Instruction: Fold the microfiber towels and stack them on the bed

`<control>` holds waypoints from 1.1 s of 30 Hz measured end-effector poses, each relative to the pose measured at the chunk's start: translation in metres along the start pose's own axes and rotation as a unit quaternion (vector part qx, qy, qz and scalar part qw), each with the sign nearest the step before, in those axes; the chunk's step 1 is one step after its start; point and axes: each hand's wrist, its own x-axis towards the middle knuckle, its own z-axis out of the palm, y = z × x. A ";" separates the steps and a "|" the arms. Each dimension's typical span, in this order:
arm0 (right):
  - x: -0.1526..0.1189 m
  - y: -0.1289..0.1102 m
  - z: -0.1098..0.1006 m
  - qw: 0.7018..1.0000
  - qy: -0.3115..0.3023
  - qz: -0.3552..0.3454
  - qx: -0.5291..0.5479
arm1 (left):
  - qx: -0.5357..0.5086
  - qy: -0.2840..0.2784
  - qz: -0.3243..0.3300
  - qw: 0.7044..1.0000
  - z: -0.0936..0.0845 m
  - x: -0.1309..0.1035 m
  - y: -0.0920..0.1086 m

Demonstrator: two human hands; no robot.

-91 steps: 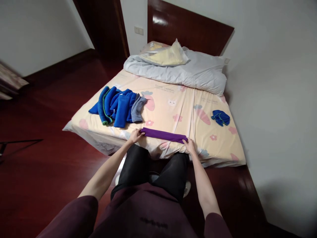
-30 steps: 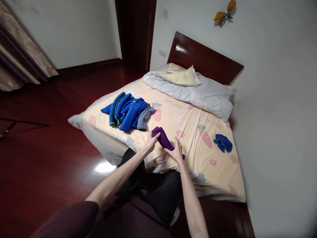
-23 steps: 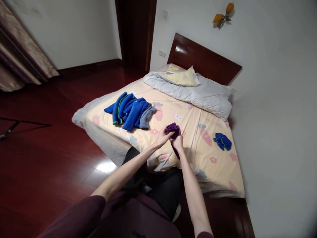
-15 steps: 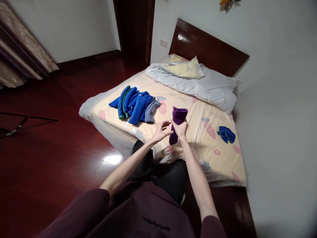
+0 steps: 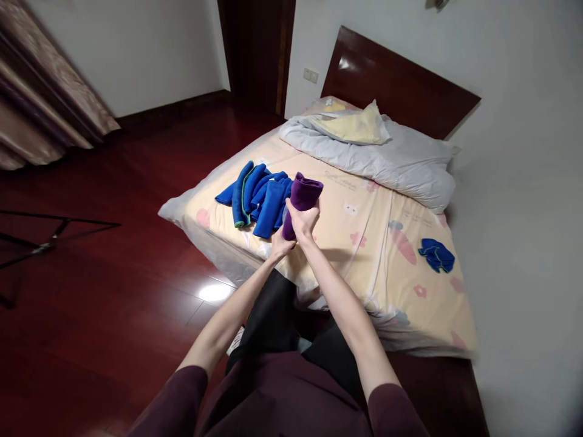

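A rolled purple towel [image 5: 306, 192] is held in both hands above the near part of the bed. My right hand [image 5: 304, 221] wraps around its middle. At its lower end, my left hand [image 5: 282, 244] is closed on the towel, with the fingers partly hidden behind it. Just left of the roll lies a pile of rolled blue towels [image 5: 268, 203], one with green edging. The purple roll overlaps the pile's right side in my view, covering most of the grey towel there.
The bed [image 5: 355, 255] has a patterned cream sheet under a clear cover. A crumpled blue cloth [image 5: 436, 255] lies near its right edge. A white quilt [image 5: 364, 145] and a yellowish pillow [image 5: 357, 126] lie toward the headboard [image 5: 401, 85]. A black metal stand [image 5: 50, 240] is on the left floor.
The purple towel has moved left toward the blue pile, carried by my right hand. My left hand, open beside it before, has now closed on its lower end. The view has shifted slightly.
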 end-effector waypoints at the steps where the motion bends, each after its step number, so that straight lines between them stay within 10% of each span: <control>1: 0.003 0.001 0.006 1.000 -0.002 0.000 -0.007 | -0.004 -0.001 0.003 1.000 -0.002 0.006 -0.002; 16: 0.035 0.035 0.038 0.999 -0.003 0.015 -0.040 | -0.041 -0.011 -0.010 0.999 -0.001 0.047 -0.043; 25: 0.033 0.034 0.038 0.999 -0.020 0.006 -0.039 | -0.043 -0.030 -0.006 0.999 -0.002 0.047 -0.040; 33: 0.028 0.052 0.023 0.996 -0.003 -0.040 -0.084 | -0.026 0.067 0.016 0.997 -0.008 0.017 -0.032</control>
